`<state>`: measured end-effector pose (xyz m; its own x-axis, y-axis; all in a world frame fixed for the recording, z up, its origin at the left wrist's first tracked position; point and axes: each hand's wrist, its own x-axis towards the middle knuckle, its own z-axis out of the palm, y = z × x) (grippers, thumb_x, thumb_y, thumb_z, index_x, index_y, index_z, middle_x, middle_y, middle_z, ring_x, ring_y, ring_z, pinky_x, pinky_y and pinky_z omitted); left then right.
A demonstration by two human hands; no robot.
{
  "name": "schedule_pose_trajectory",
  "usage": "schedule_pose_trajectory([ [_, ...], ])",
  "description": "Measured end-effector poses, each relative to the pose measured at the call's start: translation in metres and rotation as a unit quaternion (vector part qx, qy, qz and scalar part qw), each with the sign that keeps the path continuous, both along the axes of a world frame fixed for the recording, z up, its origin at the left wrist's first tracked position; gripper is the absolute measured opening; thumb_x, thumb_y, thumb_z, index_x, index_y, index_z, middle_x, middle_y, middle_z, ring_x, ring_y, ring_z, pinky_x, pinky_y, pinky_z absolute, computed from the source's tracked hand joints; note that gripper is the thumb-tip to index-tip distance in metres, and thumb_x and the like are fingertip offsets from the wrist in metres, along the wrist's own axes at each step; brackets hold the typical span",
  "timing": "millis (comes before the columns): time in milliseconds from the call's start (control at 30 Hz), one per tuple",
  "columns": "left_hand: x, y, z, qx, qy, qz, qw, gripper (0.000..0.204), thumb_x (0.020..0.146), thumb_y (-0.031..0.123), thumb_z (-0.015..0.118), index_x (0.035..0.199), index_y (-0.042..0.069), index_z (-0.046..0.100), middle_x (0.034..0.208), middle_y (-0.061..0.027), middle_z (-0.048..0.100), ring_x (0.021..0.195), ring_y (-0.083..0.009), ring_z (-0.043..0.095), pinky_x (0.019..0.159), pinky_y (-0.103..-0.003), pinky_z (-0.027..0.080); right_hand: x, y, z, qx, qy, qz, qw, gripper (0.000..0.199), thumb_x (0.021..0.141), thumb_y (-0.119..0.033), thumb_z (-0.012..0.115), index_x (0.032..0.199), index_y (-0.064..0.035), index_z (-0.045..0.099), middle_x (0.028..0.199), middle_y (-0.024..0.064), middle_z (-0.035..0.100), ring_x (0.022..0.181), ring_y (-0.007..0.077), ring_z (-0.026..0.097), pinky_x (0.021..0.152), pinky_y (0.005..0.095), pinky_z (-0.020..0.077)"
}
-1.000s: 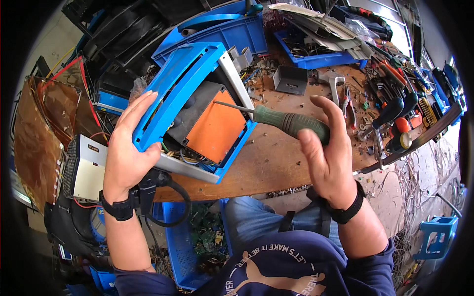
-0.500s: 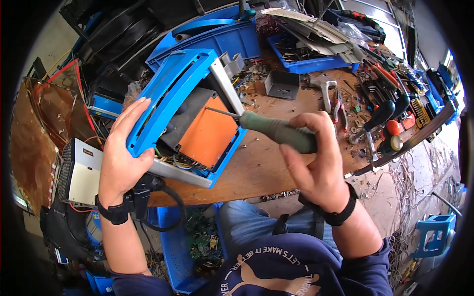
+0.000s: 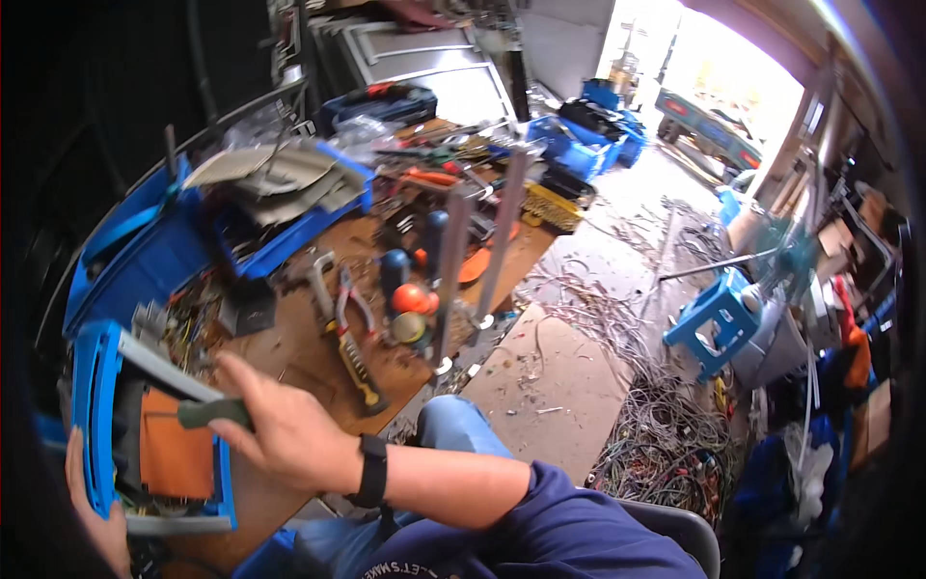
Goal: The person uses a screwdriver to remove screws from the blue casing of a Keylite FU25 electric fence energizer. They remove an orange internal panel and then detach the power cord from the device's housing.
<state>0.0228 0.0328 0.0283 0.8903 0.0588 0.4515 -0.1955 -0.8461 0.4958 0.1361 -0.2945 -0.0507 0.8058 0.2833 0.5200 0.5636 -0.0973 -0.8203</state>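
At the lower left is a boxy device with a blue plastic frame (image 3: 94, 425), grey metal bars and an orange panel (image 3: 178, 454). My left hand (image 3: 99, 526) is shut on its left side, partly cut off by the dark rim of the picture. My right hand (image 3: 294, 434) grips a screwdriver by its green handle (image 3: 214, 414). The thin shaft lies across the orange panel's upper part; I cannot tell whether its tip touches anything.
On the wooden bench (image 3: 280, 355) lie a hammer (image 3: 352, 362), red-handled pliers (image 3: 355, 304) and a dark metal box (image 3: 248, 307). Behind stands a blue crate (image 3: 135, 256). To the right are a blue stool (image 3: 716, 323) and heaped cables (image 3: 666, 434) on the floor.
The view has swung to the right, so the device and both hands appear farther left. My right fingers, looser around the screwdriver before, now close on the end of its handle.
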Motion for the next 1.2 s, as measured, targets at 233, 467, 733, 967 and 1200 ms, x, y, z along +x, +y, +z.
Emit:
schedule_pose_trajectory([
  [233, 0.003, -0.041, 0.024, 0.152, 0.023, 0.003, 0.988, 0.065, 0.072, -0.007, 0.053, 0.136, -0.002, 0.044, 0.140, -0.0176, 0.046, 0.132, -0.0307, 0.040, 0.111, -0.038, 0.024, -0.003, -0.006, 0.001, 0.077, -0.110, 0.024, 0.991, 0.048, 0.087, -0.020, 0.062, 0.126, -0.0023, 0.041, 0.102, 0.0212, 0.055, 0.089, 0.0406, 0.057, 0.073, 0.0448, 0.0465],
  [467, -0.001, -0.045, 0.030, 0.149, 0.028, 0.017, 0.988, 0.066, 0.072, -0.006, 0.053, 0.137, -0.002, 0.044, 0.140, -0.0179, 0.046, 0.132, -0.0303, 0.039, 0.111, -0.038, 0.025, 0.006, 0.000, -0.007, 0.005, -0.071, 0.031, 0.997, 0.049, 0.087, -0.022, 0.062, 0.126, -0.0019, 0.041, 0.101, 0.0221, 0.057, 0.088, 0.0404, 0.058, 0.073, 0.0455, 0.0469],
  [733, 0.002, -0.045, 0.026, 0.146, 0.018, -0.012, 0.989, 0.064, 0.072, -0.005, 0.052, 0.136, -0.002, 0.045, 0.138, -0.0186, 0.047, 0.130, -0.0307, 0.041, 0.110, -0.038, 0.026, 0.005, -0.004, -0.002, 0.023, -0.019, 0.019, 0.999, 0.047, 0.084, -0.014, 0.063, 0.124, -0.0005, 0.041, 0.098, 0.0226, 0.057, 0.090, 0.0400, 0.057, 0.076, 0.0438, 0.0459],
  [967, -0.003, -0.020, 0.015, 0.062, 0.028, 0.025, 0.997, 0.086, 0.057, -0.016, 0.034, 0.141, 0.001, 0.038, 0.145, -0.0122, 0.040, 0.134, -0.0263, 0.037, 0.110, -0.034, 0.027, -0.003, -0.010, 0.006, 0.001, 0.058, 0.017, 0.998, 0.054, 0.085, -0.023, 0.063, 0.128, -0.0016, 0.038, 0.104, 0.0274, 0.057, 0.094, 0.0418, 0.058, 0.076, 0.0458, 0.0484],
  [1200, 0.004, -0.051, 0.021, 0.078, 0.003, 0.054, 0.995, 0.068, 0.062, -0.005, 0.047, 0.130, -0.001, 0.051, 0.134, -0.0171, 0.051, 0.129, -0.0309, 0.045, 0.111, -0.038, 0.028, 0.004, -0.003, 0.000, 0.021, -0.116, -0.005, 0.993, 0.051, 0.076, -0.007, 0.069, 0.122, -0.0012, 0.049, 0.104, 0.0166, 0.054, 0.094, 0.0311, 0.056, 0.083, 0.0372, 0.0467],
])
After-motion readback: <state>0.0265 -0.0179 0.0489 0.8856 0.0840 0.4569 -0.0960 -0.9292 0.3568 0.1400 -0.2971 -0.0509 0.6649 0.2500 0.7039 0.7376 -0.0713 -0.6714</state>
